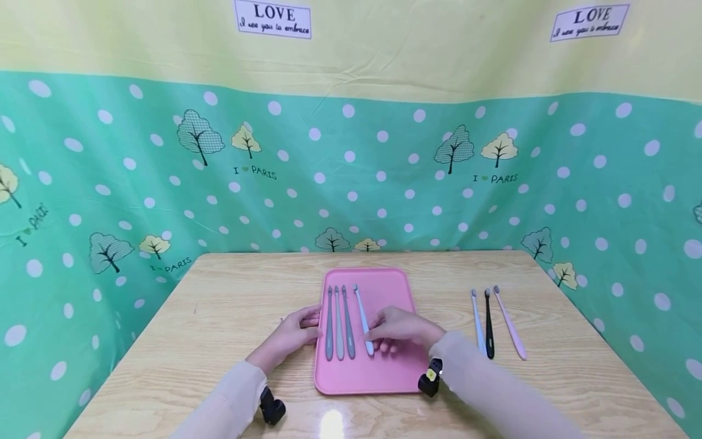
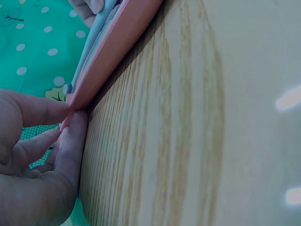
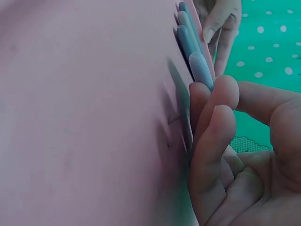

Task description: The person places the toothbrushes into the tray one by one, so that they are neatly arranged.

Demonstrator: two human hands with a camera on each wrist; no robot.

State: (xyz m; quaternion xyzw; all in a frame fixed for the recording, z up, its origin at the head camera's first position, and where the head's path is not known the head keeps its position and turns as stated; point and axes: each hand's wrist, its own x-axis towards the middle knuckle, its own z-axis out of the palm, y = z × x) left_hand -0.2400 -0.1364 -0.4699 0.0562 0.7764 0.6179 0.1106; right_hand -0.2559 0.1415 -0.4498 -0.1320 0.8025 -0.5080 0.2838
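A pink tray lies on the table with several toothbrushes on it. My left hand grips the tray's left edge; in the left wrist view the thumb and fingers pinch the tray's rim. Over the tray, my right hand pinches a light blue toothbrush near its handle end, bristle head pointing away. The right wrist view has that rounded handle end at the fingertips. To its left lie a dark grey toothbrush, a lighter grey one and another dark grey one, side by side.
Right of the tray, a light blue toothbrush, a black one and a pink one rest on the wooden table. A green dotted curtain hangs behind and around the table.
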